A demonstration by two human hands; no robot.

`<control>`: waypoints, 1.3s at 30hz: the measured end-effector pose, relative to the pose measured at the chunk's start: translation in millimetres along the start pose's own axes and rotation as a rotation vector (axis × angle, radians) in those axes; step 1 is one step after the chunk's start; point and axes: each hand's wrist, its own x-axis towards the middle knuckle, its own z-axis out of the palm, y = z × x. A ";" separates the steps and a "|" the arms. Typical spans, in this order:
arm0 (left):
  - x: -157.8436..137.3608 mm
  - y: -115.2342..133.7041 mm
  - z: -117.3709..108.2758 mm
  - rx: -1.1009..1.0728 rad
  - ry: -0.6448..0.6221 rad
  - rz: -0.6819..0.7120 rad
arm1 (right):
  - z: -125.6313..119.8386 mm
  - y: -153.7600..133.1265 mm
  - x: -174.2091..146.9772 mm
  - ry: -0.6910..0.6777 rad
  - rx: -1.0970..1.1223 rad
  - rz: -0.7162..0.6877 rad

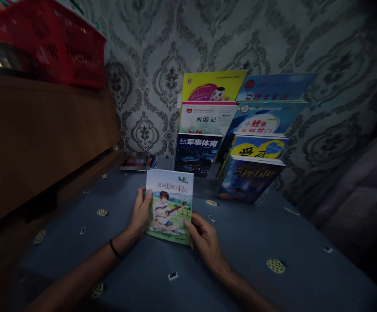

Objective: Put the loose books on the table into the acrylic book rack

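Between my two hands is a thin paperback book [172, 212], its cover facing me, with a drawn figure playing a guitar on grass. My left hand [141, 210] grips its left edge, thumb on the cover and fingers behind. Lower down, my right hand [204, 234] pinches the right edge, thumb on the front. The book is tilted up over the blue cloth. Just beyond it, books stand in two stepped columns: a dark military book [196, 156] at the left front and a dark blue book [249, 180] at the right front.
A blue patterned cloth [240, 277] covers the surface. Behind the front books stand a yellow book [211, 84] and several others, close to the papered wall [156, 52]. At left, a red basket [52, 43] and a metal bowl [3, 56] sit on a wooden cabinet [45, 138].
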 end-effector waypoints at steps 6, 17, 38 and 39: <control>5.6 4.2 16.3 0.102 0.020 0.177 | 1.7 -15.4 17.6 -0.011 0.007 -0.065; 3.1 37.4 16.4 0.032 -0.047 0.208 | 14.6 -30.2 38.1 -0.043 -0.288 -0.329; -4.4 27.5 23.7 0.018 -0.192 0.145 | 14.2 -9.0 28.5 -0.110 0.053 -0.094; -5.5 26.6 23.4 0.017 -0.191 0.147 | 15.0 -7.2 27.5 -0.103 0.063 -0.093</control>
